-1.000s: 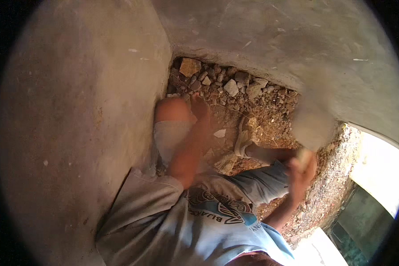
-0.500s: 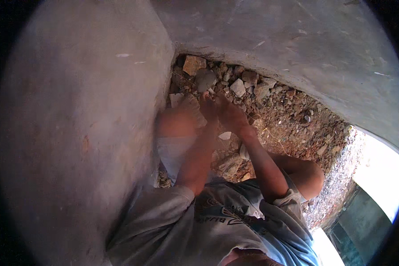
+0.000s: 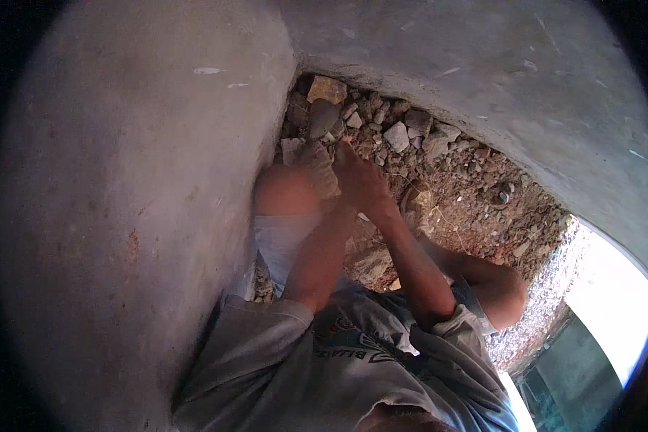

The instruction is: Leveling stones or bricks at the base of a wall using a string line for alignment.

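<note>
Over the rubble, my right hand (image 3: 365, 181) reaches forward with its fingers drawn together and bent down at the small stones. Whatever may be in those fingers is too small to make out. My left hand (image 3: 345, 206) lies mostly underneath the right one; its wrist shows, while its fingers are hidden. Just beyond the fingertips rests a rounded dark grey stone (image 3: 324, 119). A flat brownish stone slab (image 3: 322, 173) lies left of my hands, beside my bent knee. To the right of the fingertips is a pale angular stone (image 3: 396, 137).
A smooth grey wall (image 3: 144, 180) rises close on the left, and another wall (image 3: 468, 65) bounds the far side. A yellowish stone (image 3: 327, 89) sits in their corner. Loose brown soil and gravel (image 3: 475, 194) spread rightward. A large rock (image 3: 371, 265) lies between my legs.
My right hand has shifted slightly left and now crosses over my left hand, which was visible beside it before. The view has shifted slightly.
</note>
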`<state>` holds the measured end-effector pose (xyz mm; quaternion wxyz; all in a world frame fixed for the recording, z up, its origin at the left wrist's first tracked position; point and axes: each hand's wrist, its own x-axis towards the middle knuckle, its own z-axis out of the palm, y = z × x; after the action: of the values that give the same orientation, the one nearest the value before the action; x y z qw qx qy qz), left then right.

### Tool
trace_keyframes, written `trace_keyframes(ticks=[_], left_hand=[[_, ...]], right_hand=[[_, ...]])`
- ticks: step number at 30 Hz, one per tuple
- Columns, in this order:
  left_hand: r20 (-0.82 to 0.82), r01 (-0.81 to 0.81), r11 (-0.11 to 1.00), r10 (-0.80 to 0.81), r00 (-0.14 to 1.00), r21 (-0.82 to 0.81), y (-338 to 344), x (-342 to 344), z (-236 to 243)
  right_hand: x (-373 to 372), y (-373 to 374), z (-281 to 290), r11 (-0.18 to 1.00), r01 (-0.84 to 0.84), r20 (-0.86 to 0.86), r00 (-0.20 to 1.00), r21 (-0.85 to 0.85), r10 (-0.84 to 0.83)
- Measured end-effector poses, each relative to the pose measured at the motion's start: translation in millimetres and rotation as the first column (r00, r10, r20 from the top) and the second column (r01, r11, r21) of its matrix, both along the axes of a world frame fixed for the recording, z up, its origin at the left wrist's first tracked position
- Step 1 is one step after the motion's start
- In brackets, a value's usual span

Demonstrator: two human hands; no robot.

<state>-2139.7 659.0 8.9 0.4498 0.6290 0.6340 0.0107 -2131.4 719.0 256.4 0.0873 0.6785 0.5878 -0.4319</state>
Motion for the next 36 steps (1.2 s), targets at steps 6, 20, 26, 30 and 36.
trace_keyframes(ticks=[6,20,26,30,36], left_hand=[[0.540,-0.498,0.797,0.268,0.798,0.340,10,14,88],[-0.024,0.095,0.995,-0.094,0.995,0.016,-19,17,173],[0.537,0.001,1.000,-0.007,0.843,0.012,-99,13,122],[0.228,0.253,0.965,-0.231,0.946,-0.072,-73,38,126],[0.005,0.540,0.799,-0.561,0.828,0.266,37,10,197]], right_hand=[[19,-21,-29,0.973,0.150,0.067,0.984,0.178,-0.164],[16,-38,-29,0.975,-0.194,0.115,0.972,-0.108,0.206],[100,-119,-70,0.984,0.116,0.179,0.974,0.137,-0.140],[193,-125,-66,0.963,0.186,0.381,0.890,0.195,-0.249],[257,-155,-74,0.849,0.490,0.514,0.686,0.197,-0.515]])
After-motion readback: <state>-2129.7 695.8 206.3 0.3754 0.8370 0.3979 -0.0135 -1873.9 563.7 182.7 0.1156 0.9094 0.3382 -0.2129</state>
